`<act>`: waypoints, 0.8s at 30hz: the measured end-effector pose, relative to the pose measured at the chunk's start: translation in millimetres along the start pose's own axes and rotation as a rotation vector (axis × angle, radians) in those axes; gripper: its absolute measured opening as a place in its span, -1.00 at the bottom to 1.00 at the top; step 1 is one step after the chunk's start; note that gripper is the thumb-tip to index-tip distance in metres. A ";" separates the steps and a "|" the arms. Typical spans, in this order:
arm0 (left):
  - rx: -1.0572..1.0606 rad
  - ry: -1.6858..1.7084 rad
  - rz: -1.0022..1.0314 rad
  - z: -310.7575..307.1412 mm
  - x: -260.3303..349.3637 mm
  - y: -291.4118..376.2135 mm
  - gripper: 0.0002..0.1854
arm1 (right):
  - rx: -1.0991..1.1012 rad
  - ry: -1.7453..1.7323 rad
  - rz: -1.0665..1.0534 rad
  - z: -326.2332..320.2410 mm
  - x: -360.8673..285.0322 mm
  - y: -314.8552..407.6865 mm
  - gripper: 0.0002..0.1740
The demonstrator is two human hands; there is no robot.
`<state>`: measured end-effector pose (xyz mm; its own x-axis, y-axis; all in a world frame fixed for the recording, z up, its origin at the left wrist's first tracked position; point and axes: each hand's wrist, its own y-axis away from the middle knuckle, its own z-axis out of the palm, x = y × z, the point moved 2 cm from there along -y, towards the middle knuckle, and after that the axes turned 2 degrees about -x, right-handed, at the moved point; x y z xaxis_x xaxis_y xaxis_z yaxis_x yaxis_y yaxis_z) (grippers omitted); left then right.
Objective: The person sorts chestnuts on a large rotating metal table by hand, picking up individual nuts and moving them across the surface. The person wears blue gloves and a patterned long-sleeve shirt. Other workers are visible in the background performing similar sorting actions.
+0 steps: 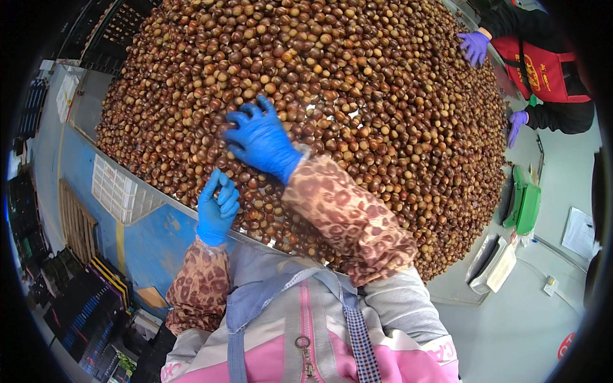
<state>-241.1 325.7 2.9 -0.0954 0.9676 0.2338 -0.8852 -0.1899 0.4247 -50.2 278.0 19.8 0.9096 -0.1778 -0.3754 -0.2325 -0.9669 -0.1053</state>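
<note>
A broad heap of brown, round nuts in their shells, probably macadamias, covers the sorting table before me. My right hand, in a blue glove, rests on the heap with its fingers spread and bent down among the nuts. Close to the table's near rim, my left hand hovers in a blue glove with its fingers curled in. Whether anything lies inside those curled fingers is hidden. Both forearms wear leopard-print sleeve covers. Small pale patches of tabletop show between nuts right of my right hand.
A co-worker's purple-gloved hand touches the heap at the far right; their other hand is by the table edge. A white plastic crate stands left, near a wooden pallet. A green container sits at right.
</note>
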 end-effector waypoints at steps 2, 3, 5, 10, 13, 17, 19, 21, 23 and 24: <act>0.059 -0.030 0.037 0.4 -0.6 3.9 -0.66 | -0.088 0.084 0.055 -4.2 18.1 23.3 -0.68; 0.044 -0.035 0.022 1.5 -1.7 3.2 -0.66 | -0.101 0.098 0.144 -11.4 32.5 41.1 -0.71; -0.014 -0.015 -0.004 3.2 -4.6 3.6 -0.66 | -0.122 0.134 0.186 -25.6 54.8 74.2 -0.71; 0.010 0.000 -0.032 0.4 -9.8 9.1 -0.67 | 0.039 0.279 0.335 -59.4 97.7 147.3 -0.75; 0.024 -0.010 0.011 -2.3 -10.0 13.1 -0.66 | 0.061 0.320 0.359 -77.3 122.8 191.2 -0.75; 0.022 -0.043 0.025 -5.8 -9.6 19.0 -0.67 | 0.053 0.388 0.495 -93.2 133.5 234.3 -0.79; 0.049 -0.054 0.037 -8.6 -8.9 23.7 -0.70 | 0.030 0.394 0.516 -99.5 128.3 240.6 -0.77; 0.082 -0.078 0.057 -11.7 -7.4 29.6 -0.63 | 0.028 0.354 0.632 -100.9 116.9 233.1 -0.75; 0.136 -0.074 0.123 -15.0 -7.0 34.1 -0.63 | 0.154 0.323 0.564 -96.6 94.6 207.1 -0.72; 0.163 -0.062 0.141 -16.9 -5.3 37.0 -0.63 | 0.200 0.220 0.487 -88.9 80.6 186.6 -0.69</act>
<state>-281.0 316.4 2.6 -0.1804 0.9183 0.3524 -0.7794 -0.3521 0.5183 10.3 67.0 51.8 0.7263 -0.6491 -0.2262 -0.6843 -0.7140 -0.1482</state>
